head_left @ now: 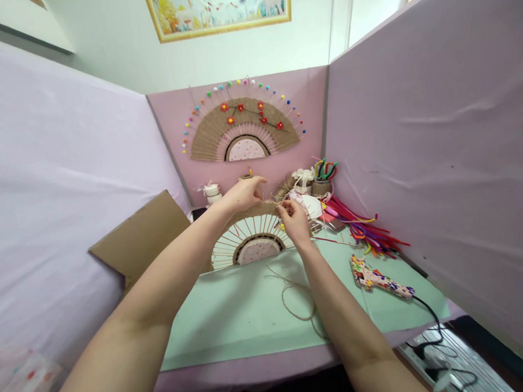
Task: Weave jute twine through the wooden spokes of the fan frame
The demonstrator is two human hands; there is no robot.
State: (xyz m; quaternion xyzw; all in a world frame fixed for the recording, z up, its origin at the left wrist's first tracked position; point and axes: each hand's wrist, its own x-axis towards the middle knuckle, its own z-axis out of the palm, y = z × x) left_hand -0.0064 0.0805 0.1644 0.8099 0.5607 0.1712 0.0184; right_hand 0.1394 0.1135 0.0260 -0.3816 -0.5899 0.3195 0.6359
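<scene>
A half-round fan (pixel 259 250) of thin sticks, with a white dotted centre piece and woven twine along its outer band, stands tilted on the green mat. My left hand (pixel 246 192) is at the fan's top edge, with forefinger and thumb apart; its other fingers are partly hidden. To its right, my right hand (pixel 294 216) is closed at the band, fingertips pinching the twine at the stick tips. Loose jute twine (pixel 296 317) trails in a loop over the mat below the fan and passes beneath my right forearm.
A finished fan (pixel 244 118) with red flowers hangs on the pink back panel. A glue gun (pixel 380 280) with a black cord lies at right, near red pipe cleaners (pixel 363 220) and a pot of scissors (pixel 324 178). Brown cardboard (pixel 143 240) leans at left. Cloth walls flank the table.
</scene>
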